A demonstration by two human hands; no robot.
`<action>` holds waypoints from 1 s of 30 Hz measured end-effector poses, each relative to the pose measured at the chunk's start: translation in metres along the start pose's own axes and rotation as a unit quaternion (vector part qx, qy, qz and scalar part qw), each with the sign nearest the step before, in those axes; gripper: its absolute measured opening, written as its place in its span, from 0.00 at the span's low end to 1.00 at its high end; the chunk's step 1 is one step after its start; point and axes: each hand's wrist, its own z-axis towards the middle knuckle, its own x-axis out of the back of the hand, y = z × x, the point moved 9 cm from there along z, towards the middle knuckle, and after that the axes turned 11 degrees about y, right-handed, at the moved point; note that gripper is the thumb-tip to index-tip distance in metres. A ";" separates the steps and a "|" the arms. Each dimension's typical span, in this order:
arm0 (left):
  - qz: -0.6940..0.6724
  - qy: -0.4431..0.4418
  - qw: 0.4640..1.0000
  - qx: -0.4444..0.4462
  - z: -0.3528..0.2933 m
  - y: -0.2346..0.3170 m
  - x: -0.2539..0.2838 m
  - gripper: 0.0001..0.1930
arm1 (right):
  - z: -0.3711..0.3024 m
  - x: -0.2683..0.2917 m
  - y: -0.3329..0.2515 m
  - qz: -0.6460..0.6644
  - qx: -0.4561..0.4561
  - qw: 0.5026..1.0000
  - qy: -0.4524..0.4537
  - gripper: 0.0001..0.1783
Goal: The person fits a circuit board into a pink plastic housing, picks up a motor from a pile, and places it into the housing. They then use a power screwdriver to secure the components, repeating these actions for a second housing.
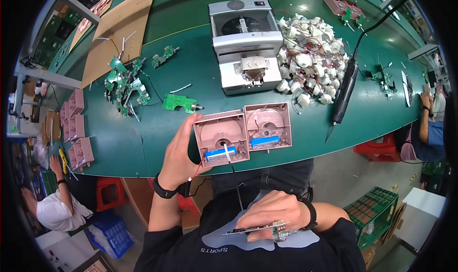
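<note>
My left hand [177,153] grips the left side of a pink plastic housing [204,130] at the table's front edge, thumb and fingers around its wall. Inside that housing lies a blue cylindrical battery [214,154], with a white strip across it and red wires trailing out at the left. A second pink housing [282,111], also with a blue battery [264,142], sits against its right side. Close to my chest, my right hand [274,209] pinches a circuit board [241,231], seen nearly edge-on, with a metal component [282,235] on it. A dark cable runs from the first housing toward that hand.
Behind the housings stands a silver screw feeder [245,45]. To its right are heaped white round parts [312,57] with red wires, then a black electric screwdriver [346,93]. Green circuit boards [125,86] lie left, one board [179,102] nearer. Co-workers sit at both sides.
</note>
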 end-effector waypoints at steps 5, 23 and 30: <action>-0.008 0.006 1.000 -0.028 -0.003 0.010 0.008 0.58 | 0.003 0.000 0.008 0.002 0.025 0.999 0.037 0.16; -0.444 0.039 0.892 0.078 -0.022 0.023 -0.002 0.71 | 0.001 -0.017 0.015 -0.308 0.174 0.934 -0.048 0.12; -0.396 0.118 0.907 0.077 -0.026 0.018 0.017 0.72 | -0.021 -0.011 0.005 -0.342 0.307 0.888 -0.005 0.16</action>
